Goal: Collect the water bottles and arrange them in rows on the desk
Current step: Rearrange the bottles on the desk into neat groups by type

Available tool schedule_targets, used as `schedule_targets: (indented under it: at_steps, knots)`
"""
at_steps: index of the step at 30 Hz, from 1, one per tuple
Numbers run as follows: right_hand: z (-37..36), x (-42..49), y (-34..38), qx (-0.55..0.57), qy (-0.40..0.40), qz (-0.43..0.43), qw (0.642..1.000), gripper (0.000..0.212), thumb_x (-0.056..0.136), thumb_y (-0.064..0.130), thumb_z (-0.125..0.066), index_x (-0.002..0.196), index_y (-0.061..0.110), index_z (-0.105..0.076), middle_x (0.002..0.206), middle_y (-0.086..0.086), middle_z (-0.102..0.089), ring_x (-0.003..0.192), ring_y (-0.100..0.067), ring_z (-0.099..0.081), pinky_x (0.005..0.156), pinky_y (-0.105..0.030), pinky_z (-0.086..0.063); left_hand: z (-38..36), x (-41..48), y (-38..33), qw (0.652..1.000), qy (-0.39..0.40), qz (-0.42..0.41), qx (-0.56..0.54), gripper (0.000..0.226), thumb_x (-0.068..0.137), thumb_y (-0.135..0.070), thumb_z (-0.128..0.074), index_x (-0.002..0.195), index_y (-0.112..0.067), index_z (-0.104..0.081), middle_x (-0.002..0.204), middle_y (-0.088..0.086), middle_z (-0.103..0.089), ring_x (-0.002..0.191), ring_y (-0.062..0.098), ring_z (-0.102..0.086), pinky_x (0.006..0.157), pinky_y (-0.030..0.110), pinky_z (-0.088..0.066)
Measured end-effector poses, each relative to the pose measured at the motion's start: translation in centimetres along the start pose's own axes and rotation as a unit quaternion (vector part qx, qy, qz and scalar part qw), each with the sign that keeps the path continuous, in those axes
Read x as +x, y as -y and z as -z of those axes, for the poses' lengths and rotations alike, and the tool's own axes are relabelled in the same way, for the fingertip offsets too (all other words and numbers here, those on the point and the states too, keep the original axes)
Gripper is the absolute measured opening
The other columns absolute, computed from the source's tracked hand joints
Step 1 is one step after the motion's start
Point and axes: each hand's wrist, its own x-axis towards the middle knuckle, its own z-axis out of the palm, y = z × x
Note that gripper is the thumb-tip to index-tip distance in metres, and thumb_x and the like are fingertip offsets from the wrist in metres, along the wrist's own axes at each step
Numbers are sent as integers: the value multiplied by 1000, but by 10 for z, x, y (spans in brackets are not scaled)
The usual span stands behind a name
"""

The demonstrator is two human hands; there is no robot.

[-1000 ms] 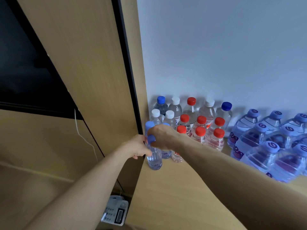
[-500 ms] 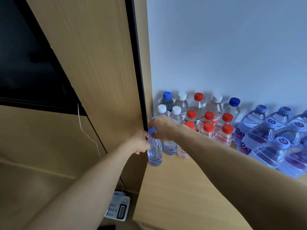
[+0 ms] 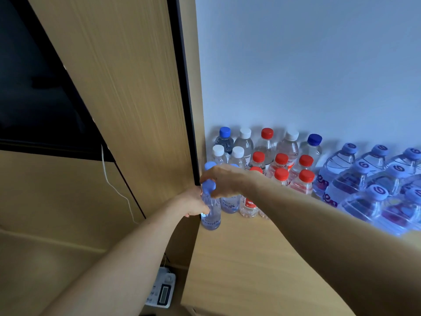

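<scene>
Desk (image 3: 250, 270) of light wood, bottle rows (image 3: 281, 159) against pale wall (image 3: 296, 65)

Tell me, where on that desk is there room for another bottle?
Bare: the desk in front of the rows. Crowded: small bottles and big bottles pack the strip by the wall; left hand and right hand hold a bottle at the desk's left edge.

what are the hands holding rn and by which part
Both hold one small blue-capped water bottle: the left hand grips its body, the right hand grips its cap.
</scene>
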Motion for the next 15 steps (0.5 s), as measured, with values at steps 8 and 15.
schedule_targets:
  at_steps: [8,15]
  knots:
    - [-10,6,10,-28,-62,-5,998,28,92,14,-46,114,13,-64,97,-5,-51,96,-25,-56,63,-28,-34,4,-4,2,999,-25,0,25,14,84,-5,-58,97,-8,-53,67,3,-42,51,15,-40,47,26,-34]
    - [-14,19,12,-45,-38,-33,998,29,92,10,-48,121,10,-57,114,-12,-59,103,-30,-59,72,-31,-44,1,-11,1,999,-31,-21,10,9,90,-8,-53,90,-16,-48,69,1,-41,54,12,-39,49,22,-32]
